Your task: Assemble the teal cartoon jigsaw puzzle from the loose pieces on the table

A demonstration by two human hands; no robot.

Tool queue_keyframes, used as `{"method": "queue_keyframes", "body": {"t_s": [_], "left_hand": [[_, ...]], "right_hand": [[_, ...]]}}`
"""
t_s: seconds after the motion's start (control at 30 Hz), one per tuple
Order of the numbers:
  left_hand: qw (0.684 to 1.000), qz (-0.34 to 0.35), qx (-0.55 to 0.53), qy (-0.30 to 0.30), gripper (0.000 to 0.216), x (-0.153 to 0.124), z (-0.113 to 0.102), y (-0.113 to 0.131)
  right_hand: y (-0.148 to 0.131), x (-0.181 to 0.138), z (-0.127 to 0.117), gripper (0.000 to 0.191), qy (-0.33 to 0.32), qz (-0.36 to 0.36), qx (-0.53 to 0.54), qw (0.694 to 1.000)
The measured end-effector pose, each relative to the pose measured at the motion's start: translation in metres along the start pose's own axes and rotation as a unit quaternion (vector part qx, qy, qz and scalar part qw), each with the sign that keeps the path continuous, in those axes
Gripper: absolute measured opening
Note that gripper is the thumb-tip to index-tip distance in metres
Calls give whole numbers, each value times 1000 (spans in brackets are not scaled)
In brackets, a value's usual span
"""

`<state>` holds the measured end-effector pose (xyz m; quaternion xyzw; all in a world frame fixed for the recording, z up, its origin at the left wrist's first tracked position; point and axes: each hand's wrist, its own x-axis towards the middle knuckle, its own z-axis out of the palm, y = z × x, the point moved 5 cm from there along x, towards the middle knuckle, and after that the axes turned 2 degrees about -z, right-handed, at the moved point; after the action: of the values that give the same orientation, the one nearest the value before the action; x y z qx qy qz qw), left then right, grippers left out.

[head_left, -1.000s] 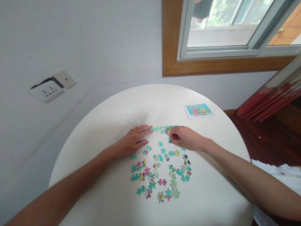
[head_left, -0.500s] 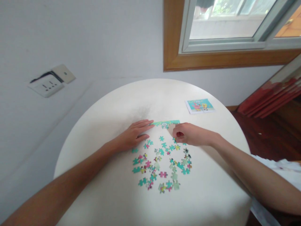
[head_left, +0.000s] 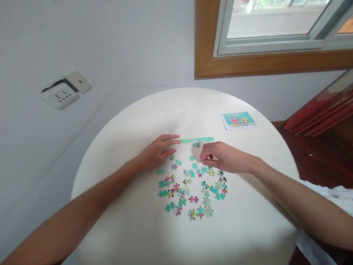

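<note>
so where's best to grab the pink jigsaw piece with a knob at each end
Probably pinch the pink jigsaw piece from above, by its near and far edges: it lies flat, knobs pointing sideways, with wider gaps to neighbouring pieces in front and behind.

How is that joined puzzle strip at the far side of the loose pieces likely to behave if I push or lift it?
The strip would probably slide rather than tip, as it lies flat on a smooth-looking tabletop. It looks thin, so likely light. Being long and narrow, it may sag or come apart if lifted by one end.
</note>
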<state>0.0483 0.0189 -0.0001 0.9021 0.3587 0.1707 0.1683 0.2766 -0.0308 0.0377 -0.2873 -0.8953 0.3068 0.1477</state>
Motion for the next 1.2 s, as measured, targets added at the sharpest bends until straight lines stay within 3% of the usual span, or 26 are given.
{"method": "queue_keyframes", "body": {"t_s": [0.3,0.73,0.93,1.2], "left_hand": [[1000,9,-7,28,31,-1,-2,-1],[999,16,-19,43,28,1,-6,2],[998,17,-19,50,27,1,-7,1],[998,17,-30,52,27,1,-8,3]], "right_hand": [[-51,1,43,16,-92,-146,-8,985],[-58,-4,56,15,-140,-172,-33,974],[-54,-3,56,16,-127,-153,-45,979],[-69,3,60,15,-61,-143,-43,987]]}}
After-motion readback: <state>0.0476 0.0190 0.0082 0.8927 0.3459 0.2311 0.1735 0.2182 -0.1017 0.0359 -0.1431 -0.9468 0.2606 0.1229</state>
